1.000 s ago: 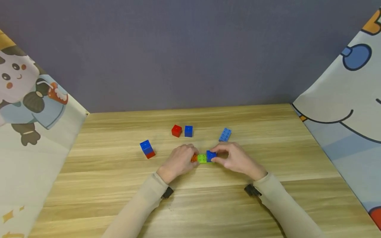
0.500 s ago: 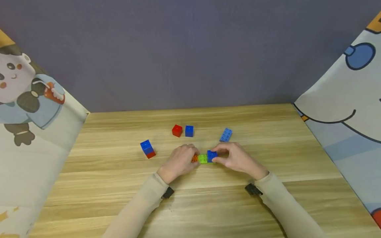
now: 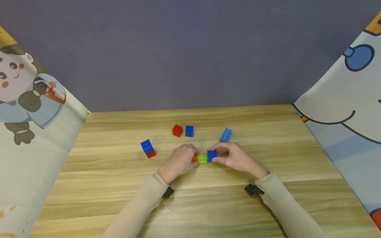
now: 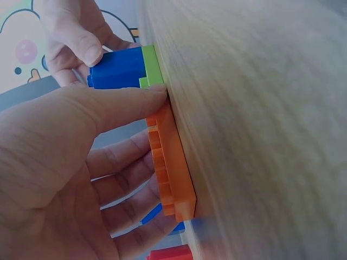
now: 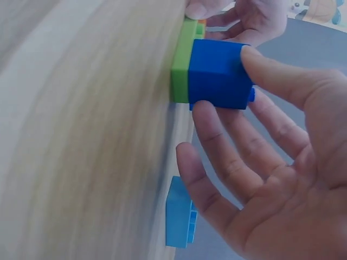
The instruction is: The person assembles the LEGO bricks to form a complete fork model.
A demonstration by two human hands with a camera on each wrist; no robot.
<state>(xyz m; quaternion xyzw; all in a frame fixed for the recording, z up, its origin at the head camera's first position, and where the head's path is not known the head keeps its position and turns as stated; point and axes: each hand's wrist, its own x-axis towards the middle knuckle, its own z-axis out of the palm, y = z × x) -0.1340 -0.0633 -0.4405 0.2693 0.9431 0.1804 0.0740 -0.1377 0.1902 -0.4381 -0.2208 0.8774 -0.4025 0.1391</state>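
My left hand (image 3: pixel 180 162) holds a long orange brick (image 4: pixel 179 162) that lies flat on the table, its thumb at the spot where the orange meets a lime green brick (image 3: pixel 202 158). On the green brick's right end stands a dark blue brick (image 3: pixel 211 155), studs up. My right hand (image 3: pixel 238 158) pinches this blue brick between thumb and fingers; in the right wrist view its base sits flush against the green brick (image 5: pixel 182 70). From above, the left fingers hide most of the orange brick.
Behind the hands on the wooden table (image 3: pixel 119 198) are a red brick (image 3: pixel 177 131), another blue brick (image 3: pixel 189 131) and a light blue brick (image 3: pixel 226 135). To the left stands a blue brick (image 3: pixel 147 146) stacked on a red one (image 3: pixel 151 154). A grey wall (image 3: pixel 190 56) closes the back.
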